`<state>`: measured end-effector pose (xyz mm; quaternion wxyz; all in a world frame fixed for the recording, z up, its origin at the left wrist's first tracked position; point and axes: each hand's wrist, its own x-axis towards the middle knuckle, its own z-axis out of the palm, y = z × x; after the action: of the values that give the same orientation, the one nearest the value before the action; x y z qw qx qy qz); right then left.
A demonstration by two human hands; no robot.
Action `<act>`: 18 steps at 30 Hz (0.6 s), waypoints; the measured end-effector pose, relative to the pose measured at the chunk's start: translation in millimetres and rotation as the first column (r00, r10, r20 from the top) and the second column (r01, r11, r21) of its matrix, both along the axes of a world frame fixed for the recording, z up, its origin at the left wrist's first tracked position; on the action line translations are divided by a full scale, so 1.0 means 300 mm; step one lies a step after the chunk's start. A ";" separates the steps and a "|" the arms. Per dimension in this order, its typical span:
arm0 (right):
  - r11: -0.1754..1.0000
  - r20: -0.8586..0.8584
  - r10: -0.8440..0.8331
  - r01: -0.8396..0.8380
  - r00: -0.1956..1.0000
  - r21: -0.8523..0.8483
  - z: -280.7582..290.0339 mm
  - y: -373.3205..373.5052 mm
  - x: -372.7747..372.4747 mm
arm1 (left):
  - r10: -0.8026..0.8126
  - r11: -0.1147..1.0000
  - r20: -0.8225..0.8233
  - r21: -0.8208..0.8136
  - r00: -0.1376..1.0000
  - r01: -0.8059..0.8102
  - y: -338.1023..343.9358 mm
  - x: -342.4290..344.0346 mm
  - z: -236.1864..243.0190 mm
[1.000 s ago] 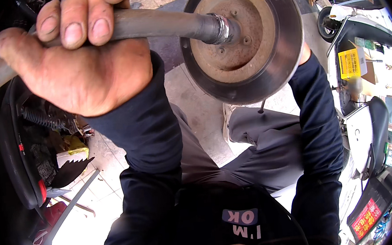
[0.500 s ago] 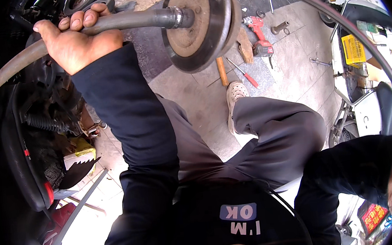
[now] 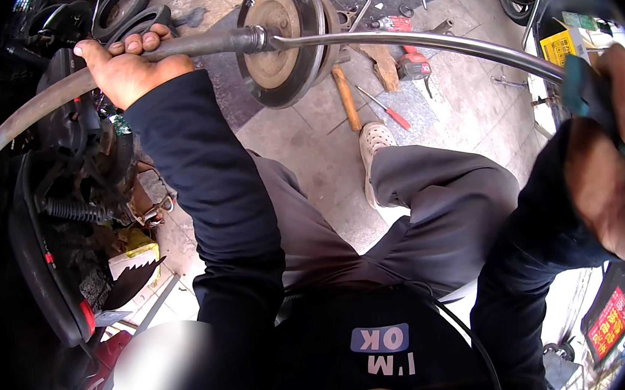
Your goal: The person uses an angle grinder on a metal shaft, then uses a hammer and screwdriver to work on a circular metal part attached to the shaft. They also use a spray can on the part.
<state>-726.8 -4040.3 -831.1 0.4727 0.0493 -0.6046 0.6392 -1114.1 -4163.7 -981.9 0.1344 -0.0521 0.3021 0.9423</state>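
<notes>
My left hand point(image 3: 132, 75) is closed around a grey pipe point(image 3: 204, 44), thumb uppermost, at upper left. The pipe's right end, with a ribbed metal collar, meets a rusty hub with a dark brake disc point(image 3: 278, 76) at top centre. My right hand point(image 3: 606, 197), blurred at the right edge, grips the teal handle point(image 3: 575, 91) of a long curved shiny metal bar point(image 3: 418, 40). The bar's thin bent tip appears to touch the hub just right of the collar.
On the tiled floor lie a red power tool point(image 3: 411, 65), a wooden-handled tool point(image 3: 345, 98), a screwdriver point(image 3: 395, 115) and a wooden block point(image 3: 383, 68). Dark scooter parts point(image 3: 54, 242) crowd the left, tyres point(image 3: 122, 10) the top left; a yellow box point(image 3: 561, 47) sits on a white scooter at right.
The pipe and disc have moved away from me, looking smaller. My right hand has left the disc and risen at the right with the bar, whose tip has swung down to the hub.
</notes>
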 end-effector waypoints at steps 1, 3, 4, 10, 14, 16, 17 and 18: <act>1.000 0.006 -0.003 0.003 1.000 -0.023 -0.028 0.007 -0.022 | -0.001 1.000 -0.017 0.000 1.000 0.001 0.009 0.006 -0.003; 0.995 -0.005 0.026 -0.026 1.000 -0.097 -0.074 0.032 -0.066 | 0.028 0.999 -0.045 -0.031 0.999 -0.029 -0.006 0.010 -0.004; 0.991 -0.010 0.042 -0.043 0.999 -0.130 -0.084 0.044 -0.079 | 0.042 0.998 -0.048 -0.046 0.998 -0.045 -0.002 0.012 -0.007; 0.943 -0.072 0.127 -0.143 0.989 -0.301 -0.120 0.136 -0.144 | 0.079 0.996 -0.029 -0.042 0.996 -0.081 0.009 0.003 -0.042; 0.882 -0.139 0.145 -0.191 0.980 -0.430 -0.161 0.176 -0.187 | 0.123 0.991 0.030 -0.048 0.992 -0.122 0.002 -0.002 -0.076; 0.875 -0.154 0.207 -0.254 0.966 -0.412 -0.199 0.213 -0.184 | 0.144 0.989 0.063 -0.051 0.988 -0.140 0.015 0.000 -0.094; 0.884 -0.137 0.083 -0.137 0.987 -0.446 -0.234 0.197 -0.196 | 0.164 0.985 0.074 -0.067 0.984 -0.160 0.009 0.003 -0.100; 0.900 -0.007 -0.200 0.181 0.980 -0.397 -0.258 0.169 -0.217 | 0.176 0.983 0.093 -0.073 0.980 -0.169 0.020 0.003 -0.109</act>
<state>-792.0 -3989.6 -908.6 0.5475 -0.0909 -0.4537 0.6973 -1113.2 -4157.8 -1014.7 0.0653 -0.1292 0.3196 0.9364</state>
